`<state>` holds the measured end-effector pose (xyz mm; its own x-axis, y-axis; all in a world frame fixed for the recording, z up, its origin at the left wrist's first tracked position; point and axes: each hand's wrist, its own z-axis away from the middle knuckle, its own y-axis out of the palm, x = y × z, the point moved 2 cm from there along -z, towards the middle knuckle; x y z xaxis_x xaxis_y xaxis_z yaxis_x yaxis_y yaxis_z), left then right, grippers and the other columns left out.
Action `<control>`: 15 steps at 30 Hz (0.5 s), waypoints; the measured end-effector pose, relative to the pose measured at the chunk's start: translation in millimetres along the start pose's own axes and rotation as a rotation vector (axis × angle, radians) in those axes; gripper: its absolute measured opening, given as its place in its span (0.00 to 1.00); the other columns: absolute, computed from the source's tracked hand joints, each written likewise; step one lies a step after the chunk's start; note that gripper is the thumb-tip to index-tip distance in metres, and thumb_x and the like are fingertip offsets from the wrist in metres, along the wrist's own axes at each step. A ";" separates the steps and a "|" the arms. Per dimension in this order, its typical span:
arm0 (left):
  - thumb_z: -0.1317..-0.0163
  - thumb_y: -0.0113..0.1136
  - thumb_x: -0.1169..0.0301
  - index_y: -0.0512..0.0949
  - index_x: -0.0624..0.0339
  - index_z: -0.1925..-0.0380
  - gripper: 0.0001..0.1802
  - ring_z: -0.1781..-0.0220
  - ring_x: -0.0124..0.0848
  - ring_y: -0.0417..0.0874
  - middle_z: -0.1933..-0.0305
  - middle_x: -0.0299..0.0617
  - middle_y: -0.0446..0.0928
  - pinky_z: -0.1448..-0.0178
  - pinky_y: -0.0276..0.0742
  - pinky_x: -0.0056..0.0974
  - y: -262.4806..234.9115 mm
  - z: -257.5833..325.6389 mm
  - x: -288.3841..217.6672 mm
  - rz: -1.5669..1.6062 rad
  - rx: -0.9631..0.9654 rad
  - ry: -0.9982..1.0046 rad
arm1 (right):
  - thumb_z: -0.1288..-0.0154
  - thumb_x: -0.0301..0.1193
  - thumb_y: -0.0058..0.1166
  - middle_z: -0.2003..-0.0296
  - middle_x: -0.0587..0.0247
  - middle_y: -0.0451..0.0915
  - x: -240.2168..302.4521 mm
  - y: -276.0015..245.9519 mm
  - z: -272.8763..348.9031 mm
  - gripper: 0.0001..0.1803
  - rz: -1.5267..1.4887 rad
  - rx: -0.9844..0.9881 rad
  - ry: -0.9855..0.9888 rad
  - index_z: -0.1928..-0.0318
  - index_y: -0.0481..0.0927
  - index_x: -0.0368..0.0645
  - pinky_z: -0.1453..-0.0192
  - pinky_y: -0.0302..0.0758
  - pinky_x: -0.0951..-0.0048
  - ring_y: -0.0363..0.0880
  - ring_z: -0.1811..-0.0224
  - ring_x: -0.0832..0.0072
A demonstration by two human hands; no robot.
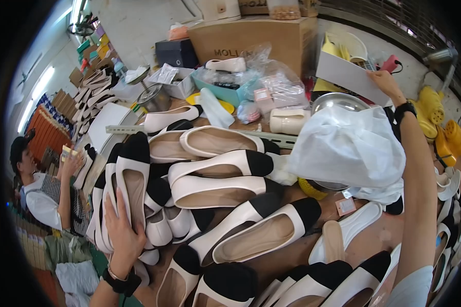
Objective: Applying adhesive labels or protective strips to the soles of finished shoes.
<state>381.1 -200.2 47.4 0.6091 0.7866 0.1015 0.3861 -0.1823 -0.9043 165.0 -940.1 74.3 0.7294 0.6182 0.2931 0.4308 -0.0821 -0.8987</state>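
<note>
Cream ballet flats with black toes [217, 194] lie crowded over the worktable, several of them in pairs. My left hand [122, 225] rests with its fingers stretched along the side of an upright flat [133, 179] at the left of the pile; it does not grip it. At the far right my right arm reaches up, and my right hand [386, 84] pinches the rim of a white open box [346, 71]. That box holds yellow pieces and a white round container. Below the right hand, a white plastic bag [348, 146] covers part of a metal bowl [338, 102].
A large cardboard carton [251, 43] stands at the back, with a turquoise box [228, 87] before it. Yellow shoe lasts [435, 110] hang at the right. A white insole [351, 233] lies near a pink tag [345, 205]. Another person [48, 194] works at the left.
</note>
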 end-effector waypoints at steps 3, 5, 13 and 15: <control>0.55 0.56 0.80 0.50 0.61 0.26 0.51 0.29 0.70 0.54 0.31 0.75 0.52 0.28 0.52 0.59 -7.1 5.6 2.1 -0.029 0.011 -0.032 | 0.33 0.55 0.47 0.62 0.43 0.84 0.3 3.6 -5.2 0.30 -0.053 -0.021 -0.002 0.56 0.84 0.39 0.48 0.75 0.58 0.84 0.55 0.51; 0.55 0.56 0.80 0.50 0.61 0.26 0.51 0.30 0.71 0.55 0.30 0.74 0.52 0.28 0.52 0.60 -3.8 2.9 2.6 -0.019 -0.006 -0.023 | 0.34 0.52 0.49 0.64 0.41 0.84 -13.7 0.9 -13.1 0.29 -0.124 -0.071 0.042 0.55 0.84 0.37 0.50 0.75 0.60 0.84 0.56 0.52; 0.54 0.57 0.77 0.51 0.61 0.27 0.50 0.30 0.72 0.55 0.29 0.73 0.50 0.28 0.51 0.61 -1.6 -0.7 1.8 -0.021 -0.004 -0.034 | 0.31 0.49 0.47 0.66 0.40 0.83 10.6 -12.0 -3.5 0.26 -0.298 -0.300 0.054 0.54 0.83 0.37 0.49 0.74 0.61 0.83 0.56 0.51; 0.54 0.57 0.77 0.51 0.60 0.26 0.50 0.30 0.72 0.55 0.28 0.72 0.50 0.28 0.52 0.62 -1.6 -0.4 3.2 -0.024 -0.008 -0.040 | 0.31 0.49 0.47 0.67 0.41 0.83 14.3 -26.5 -1.6 0.26 -0.309 -0.329 0.028 0.54 0.83 0.38 0.49 0.74 0.61 0.83 0.56 0.51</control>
<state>382.7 -197.6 49.3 0.5717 0.8135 0.1066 0.4061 -0.1676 -0.8983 164.8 -930.3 102.8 0.5525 0.6314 0.5441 0.7730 -0.1439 -0.6179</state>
